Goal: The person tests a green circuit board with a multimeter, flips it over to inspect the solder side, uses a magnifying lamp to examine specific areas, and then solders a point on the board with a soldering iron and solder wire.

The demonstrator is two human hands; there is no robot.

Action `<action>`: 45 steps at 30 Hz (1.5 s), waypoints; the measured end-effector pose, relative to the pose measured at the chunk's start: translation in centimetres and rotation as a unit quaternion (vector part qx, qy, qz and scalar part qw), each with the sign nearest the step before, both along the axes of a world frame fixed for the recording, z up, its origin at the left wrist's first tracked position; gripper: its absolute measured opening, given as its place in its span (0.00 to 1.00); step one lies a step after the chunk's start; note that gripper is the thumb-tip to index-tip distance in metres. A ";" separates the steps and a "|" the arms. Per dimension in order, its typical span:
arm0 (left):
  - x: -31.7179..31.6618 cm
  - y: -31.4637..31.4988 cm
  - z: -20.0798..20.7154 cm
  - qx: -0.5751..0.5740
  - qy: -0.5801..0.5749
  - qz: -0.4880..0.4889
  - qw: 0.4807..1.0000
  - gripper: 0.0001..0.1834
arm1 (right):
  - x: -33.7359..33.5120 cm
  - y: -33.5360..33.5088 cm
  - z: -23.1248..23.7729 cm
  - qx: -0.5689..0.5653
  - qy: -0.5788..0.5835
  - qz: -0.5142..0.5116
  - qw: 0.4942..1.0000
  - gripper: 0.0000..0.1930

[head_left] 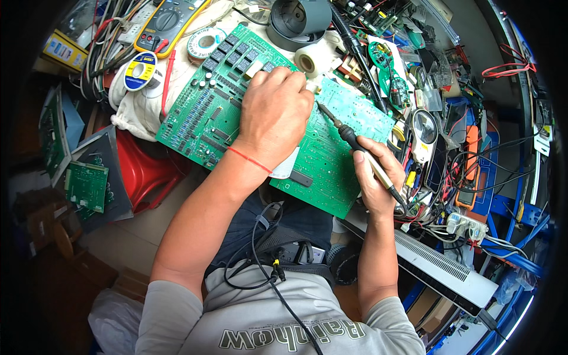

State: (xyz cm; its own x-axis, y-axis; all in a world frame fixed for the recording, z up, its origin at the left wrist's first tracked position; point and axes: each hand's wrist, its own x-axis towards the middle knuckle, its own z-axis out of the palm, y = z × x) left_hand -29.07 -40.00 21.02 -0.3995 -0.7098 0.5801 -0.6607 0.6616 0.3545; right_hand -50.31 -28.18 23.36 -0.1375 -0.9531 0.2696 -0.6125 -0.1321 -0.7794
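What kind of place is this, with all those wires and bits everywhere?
It looks like an electronics repair workbench. The right hand holds a soldering iron, green circuit boards lie in front, and a yellow multimeter sits nearby.

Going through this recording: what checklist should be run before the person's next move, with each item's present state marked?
1. Right hand gripping the soldering iron by its handle: ok.
2. Iron's tip in contact with the green circuit board below it: cannot tell; the tip shows over it, but any gap is unclear.
3. Left hand well away from the tip: probably not ok; its fingers show close beside the tip.
4. What the left fingertips hold or press: cannot tell; the hand hides it.
5. Solder spool in view: ok, off to the left.
6. Surroundings uncluttered: not ok; the multimeter, tape roll and loose parts crowd around.
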 end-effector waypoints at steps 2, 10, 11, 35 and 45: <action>-0.1 0.0 0.0 -0.004 -0.005 0.001 1.000 0.04 | 0.0 0.0 0.1 -0.001 0.003 0.002 1.000 0.14; -0.3 -0.2 0.0 -0.009 -0.017 0.001 1.000 0.05 | 0.0 -0.1 0.1 -0.001 0.010 0.001 1.000 0.14; -0.3 -0.2 0.0 -0.010 -0.016 0.001 1.000 0.05 | 0.0 -0.1 0.1 0.000 0.011 0.001 1.000 0.14; 2.1 0.5 1.1 0.016 0.100 0.001 0.995 0.04 | -0.1 0.2 -0.6 -0.014 -0.048 -0.018 0.999 0.14; 2.2 0.6 0.4 0.026 0.097 -0.002 0.995 0.05 | -0.2 0.0 -0.5 -0.014 -0.017 0.000 1.000 0.14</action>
State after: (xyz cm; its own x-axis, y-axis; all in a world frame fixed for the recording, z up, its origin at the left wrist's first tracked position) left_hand -26.84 -39.36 21.39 -0.2862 -0.7390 0.6098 -0.5736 0.6420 0.5088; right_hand -50.54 -28.14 22.82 -0.1478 -0.9454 0.2905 -0.5857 -0.1530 -0.7960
